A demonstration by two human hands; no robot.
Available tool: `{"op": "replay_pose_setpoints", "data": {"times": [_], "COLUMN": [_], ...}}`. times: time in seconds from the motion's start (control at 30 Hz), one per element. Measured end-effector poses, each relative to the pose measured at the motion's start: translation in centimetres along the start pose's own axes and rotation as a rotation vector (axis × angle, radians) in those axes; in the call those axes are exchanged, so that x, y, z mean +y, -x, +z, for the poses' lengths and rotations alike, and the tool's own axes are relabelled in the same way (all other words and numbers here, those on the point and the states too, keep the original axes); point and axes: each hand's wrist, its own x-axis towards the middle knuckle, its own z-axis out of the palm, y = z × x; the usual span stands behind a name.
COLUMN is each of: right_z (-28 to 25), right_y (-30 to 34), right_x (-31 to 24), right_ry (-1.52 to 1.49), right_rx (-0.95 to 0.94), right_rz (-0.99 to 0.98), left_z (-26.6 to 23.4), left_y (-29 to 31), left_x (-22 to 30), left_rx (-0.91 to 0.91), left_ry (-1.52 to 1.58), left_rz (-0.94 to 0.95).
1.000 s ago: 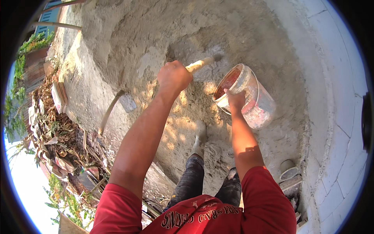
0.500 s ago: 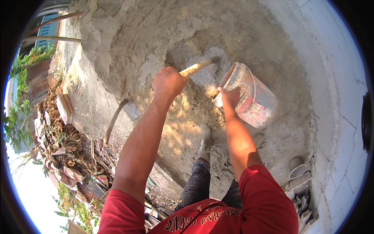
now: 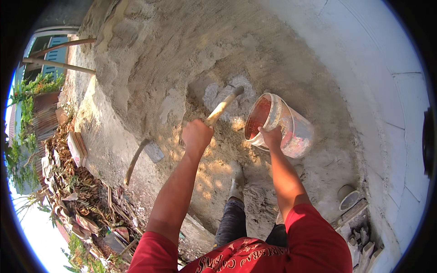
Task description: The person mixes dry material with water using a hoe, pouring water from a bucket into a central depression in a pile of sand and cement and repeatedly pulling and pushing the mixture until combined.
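My left hand (image 3: 197,135) is closed around the pale wooden handle of a hoe (image 3: 220,108). The handle slants away to a dark collar, and its head is hard to tell apart from the wet grey mortar (image 3: 211,94) in a hollow of the sandy ground. To the right, my right hand (image 3: 271,138) grips the near rim of a mortar-smeared plastic bucket (image 3: 297,135). The bucket tips over with its mouth toward the hoe, and its reddish inner wall shows. No contents can be made out in it.
A pale wall (image 3: 387,104) runs along the right. A second hoe (image 3: 136,161) lies at the left, near dry leaves and debris (image 3: 91,195). A small bucket (image 3: 348,197) sits near wood scraps (image 3: 362,243) at the lower right. My foot (image 3: 236,182) stands below the hollow.
The bucket's mouth has turned more into sight, showing more of its inside. My left hand and the hoe handle have come slightly nearer, and the handle stands a bit steeper.
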Motion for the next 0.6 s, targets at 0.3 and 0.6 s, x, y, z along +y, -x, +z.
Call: {"op": "replay_pose_setpoints", "data": {"times": [0.3, 0.6], "right_z": [-14.4, -30.4], "right_y": [1.5, -0.7], "right_x": [14.4, 38.9], "right_ry": [-0.003, -0.842], "right_rx": [0.153, 0.178], "right_rz": [0.186, 0.528], "left_z": [0.2, 1.4], "left_y": [2.7, 3.2], "left_x": [8.2, 10.3], "left_rx": [0.070, 0.076], "left_ry": [-0.152, -0.232], "left_rz": [-0.053, -0.051]}}
